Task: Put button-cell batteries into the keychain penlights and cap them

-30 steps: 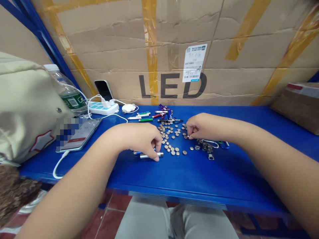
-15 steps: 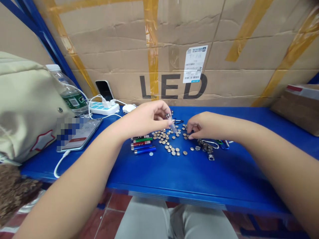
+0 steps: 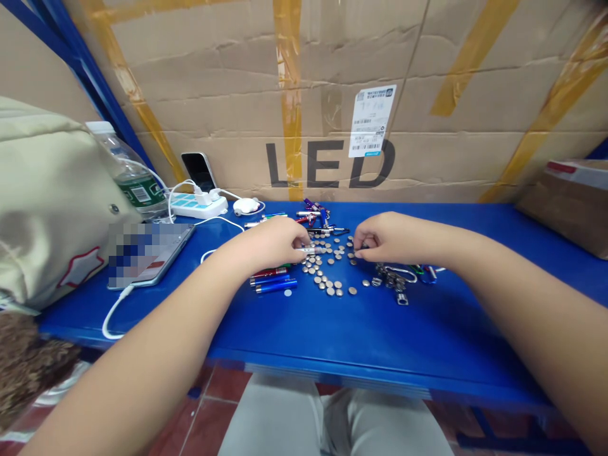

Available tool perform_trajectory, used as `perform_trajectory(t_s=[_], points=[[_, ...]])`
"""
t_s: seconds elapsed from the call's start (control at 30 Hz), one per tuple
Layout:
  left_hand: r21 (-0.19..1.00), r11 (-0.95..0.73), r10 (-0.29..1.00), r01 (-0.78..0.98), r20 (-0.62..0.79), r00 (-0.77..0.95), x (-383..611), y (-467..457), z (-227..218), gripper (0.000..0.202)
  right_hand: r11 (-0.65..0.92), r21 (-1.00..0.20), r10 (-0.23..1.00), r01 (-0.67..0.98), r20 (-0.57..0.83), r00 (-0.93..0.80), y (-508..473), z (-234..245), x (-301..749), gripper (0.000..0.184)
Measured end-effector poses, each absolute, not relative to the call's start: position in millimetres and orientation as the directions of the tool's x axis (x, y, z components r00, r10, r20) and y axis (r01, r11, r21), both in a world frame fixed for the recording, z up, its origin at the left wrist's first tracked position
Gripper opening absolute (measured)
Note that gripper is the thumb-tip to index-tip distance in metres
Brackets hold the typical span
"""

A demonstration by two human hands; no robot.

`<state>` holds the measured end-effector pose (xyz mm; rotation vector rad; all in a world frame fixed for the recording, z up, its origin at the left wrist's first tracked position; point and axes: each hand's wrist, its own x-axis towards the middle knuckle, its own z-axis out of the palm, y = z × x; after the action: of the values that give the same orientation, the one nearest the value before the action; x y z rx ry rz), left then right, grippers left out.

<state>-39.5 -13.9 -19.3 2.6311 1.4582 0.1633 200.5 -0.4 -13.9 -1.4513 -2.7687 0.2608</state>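
Observation:
Both my hands rest on a blue table over a scatter of several small silver button cells. My left hand is closed around a small silver tube, which pokes out to the right just above the cells. My right hand pinches at the cells with its fingertips together; what it holds is too small to name. Just below my left hand lie little red and blue pen lights. Metal keyring clips sit under my right wrist.
More pen lights lie at the back by a big cardboard box marked LED. A phone on a white cable, a power strip, a water bottle and a beige bag fill the left. A brown box stands at right.
My left hand picked the silver tube off the table near the front, lifted it up and back, then lowered it to the cells. My right hand stayed over the cells.

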Motion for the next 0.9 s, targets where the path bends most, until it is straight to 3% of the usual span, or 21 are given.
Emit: perform_trajectory(t_s=[0.13,0.27,0.37,0.9], points=[[0.135,-0.552,0.834,0.823,0.06,0.549,-38.7,-12.9,-19.8,0.021,0.557,-0.223,0.827,0.8,0.06,-0.56,0.8,-14.4,197.7,0.019],[0.283,-0.546,0.837,0.788,0.209,0.505,-33.9,-16.0,-17.7,0.02,0.634,-0.29,0.772,0.717,0.288,-0.567,-4.6,-10.7,191.2,0.019],[0.356,-0.557,0.83,0.75,0.238,0.504,-30.3,-17.8,-19.1,0.017,0.69,-0.303,0.719,0.657,0.385,-0.578,-7.4,-9.7,189.7,0.019],[0.318,-0.559,0.829,0.766,0.21,0.518,-19.3,-25.3,-17.5,0.016,0.793,-0.244,0.604,0.558,0.428,-0.672,-10.5,-14.9,184.4,0.018]])
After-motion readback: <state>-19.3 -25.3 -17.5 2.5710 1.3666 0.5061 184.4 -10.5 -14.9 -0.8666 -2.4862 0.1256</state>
